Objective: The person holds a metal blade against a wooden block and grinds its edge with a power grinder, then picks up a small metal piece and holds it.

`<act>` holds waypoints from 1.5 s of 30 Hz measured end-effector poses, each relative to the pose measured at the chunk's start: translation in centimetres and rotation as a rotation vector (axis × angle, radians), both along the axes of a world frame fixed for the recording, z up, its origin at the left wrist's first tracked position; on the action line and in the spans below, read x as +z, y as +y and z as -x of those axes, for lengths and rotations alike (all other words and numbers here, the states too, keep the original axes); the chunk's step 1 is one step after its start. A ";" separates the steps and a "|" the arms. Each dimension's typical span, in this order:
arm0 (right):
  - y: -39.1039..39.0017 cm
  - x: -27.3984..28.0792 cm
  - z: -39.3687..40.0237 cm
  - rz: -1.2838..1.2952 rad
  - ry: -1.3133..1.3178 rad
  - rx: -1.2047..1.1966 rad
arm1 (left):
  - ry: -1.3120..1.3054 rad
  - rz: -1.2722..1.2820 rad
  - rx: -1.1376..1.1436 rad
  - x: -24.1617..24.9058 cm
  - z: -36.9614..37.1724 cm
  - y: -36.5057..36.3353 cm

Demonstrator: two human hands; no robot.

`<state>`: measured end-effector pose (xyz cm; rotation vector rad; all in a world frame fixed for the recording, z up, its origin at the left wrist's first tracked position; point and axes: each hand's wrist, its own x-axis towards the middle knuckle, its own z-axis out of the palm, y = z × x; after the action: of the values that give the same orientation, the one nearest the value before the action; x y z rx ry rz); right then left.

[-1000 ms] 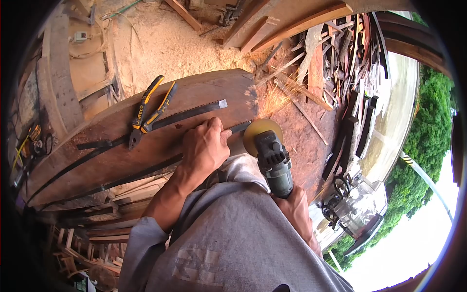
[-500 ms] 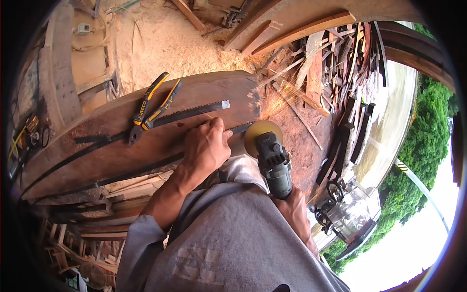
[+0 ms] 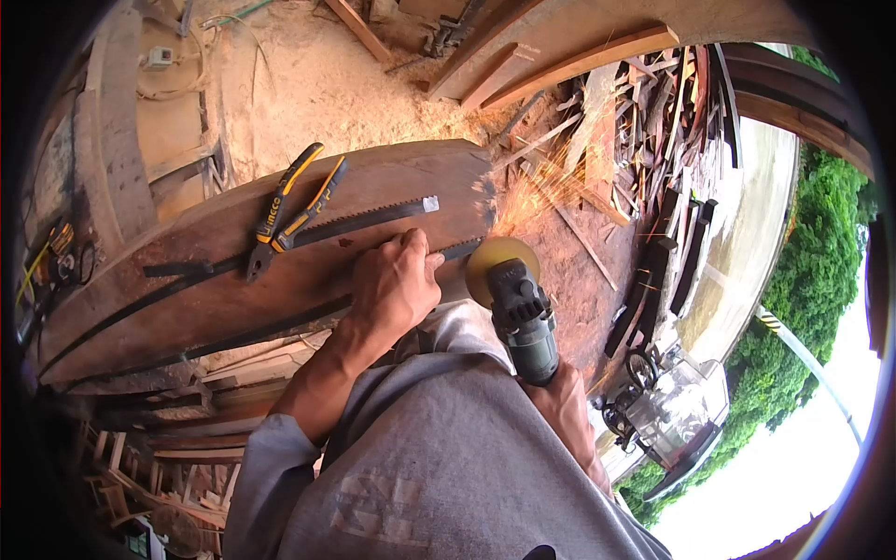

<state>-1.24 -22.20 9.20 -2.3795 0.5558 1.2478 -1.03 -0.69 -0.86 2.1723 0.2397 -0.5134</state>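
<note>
My right hand [image 3: 563, 403] is wrapped round the rear body of an angle grinder [image 3: 528, 331]. The grinder's yellowish disc [image 3: 487, 266] meets the end of a toothed saw blade [image 3: 461, 248], and sparks fly off toward the upper right. My left hand [image 3: 399, 278] is closed on that blade, fingers bent, holding it against a thick wooden slab [image 3: 196, 308]. Yellow-and-black pliers [image 3: 287, 213] lie with handles spread on the slab, across another dark strip of toothed blade [image 3: 373, 216] with a pale tag at its end.
Scrap wood strips [image 3: 644, 121] are heaped at the upper right. A parked motor vehicle [image 3: 658, 401] stands at the lower right, near green trees [image 3: 812, 271]. Stacked boards [image 3: 201, 439] lie at lower left, and sawdust covers the ground [image 3: 308, 84] beyond the slab.
The spark stream has grown brighter and spreads farther up and right. The grinder has shifted very slightly left and down; my left hand stays in place.
</note>
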 end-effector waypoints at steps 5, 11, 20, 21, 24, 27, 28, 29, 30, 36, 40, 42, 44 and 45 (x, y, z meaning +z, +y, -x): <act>0.1 -0.3 -0.1 -0.003 -0.010 0.005 | 0.004 -0.014 -0.002 0.1 -0.1 0.1; -0.2 0.6 0.1 0.010 -0.009 0.004 | -0.031 0.011 0.019 -0.2 0.1 0.0; 0.2 -0.8 -0.3 -0.007 -0.024 0.011 | -0.016 0.020 0.004 -0.3 0.0 0.1; 0.1 -1.0 -0.4 -0.009 -0.025 0.012 | -0.019 0.017 0.010 -0.2 -0.1 0.2; 0.1 -1.0 -0.3 -0.011 -0.027 0.010 | 0.024 -0.007 -0.003 -0.1 0.0 0.1; 0.1 -1.0 -0.1 -0.013 -0.030 0.003 | -0.026 0.009 0.019 -0.2 0.1 -0.1; 0.1 -1.1 -0.2 -0.013 -0.031 0.005 | -0.001 0.002 0.010 0.0 0.0 0.0; 0.1 -1.3 -0.3 -0.017 -0.035 0.006 | 0.025 -0.007 0.004 0.1 -0.1 0.1; 0.1 -1.4 -0.3 -0.017 -0.035 0.009 | 0.026 -0.010 0.011 0.0 -0.2 0.2; -0.1 -1.2 -0.1 -0.020 -0.040 0.003 | -0.025 0.006 0.025 -0.1 0.0 -0.1; -0.3 -1.1 0.1 -0.021 -0.046 0.001 | 0.010 -0.004 0.023 -0.1 0.0 0.0; -0.4 -0.9 0.3 -0.022 -0.048 -0.009 | -0.006 0.015 0.021 -0.2 0.1 -0.2; -0.5 -1.0 0.4 -0.025 -0.050 -0.015 | -0.042 0.008 0.017 -0.1 0.0 -0.1; -0.5 -1.0 0.3 -0.028 -0.055 -0.019 | -0.046 0.006 0.021 -0.1 -0.1 -0.1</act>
<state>-1.56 -22.73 8.23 -2.3726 0.5391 1.1712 -0.91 -0.78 -0.92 2.1708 0.2356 -0.4509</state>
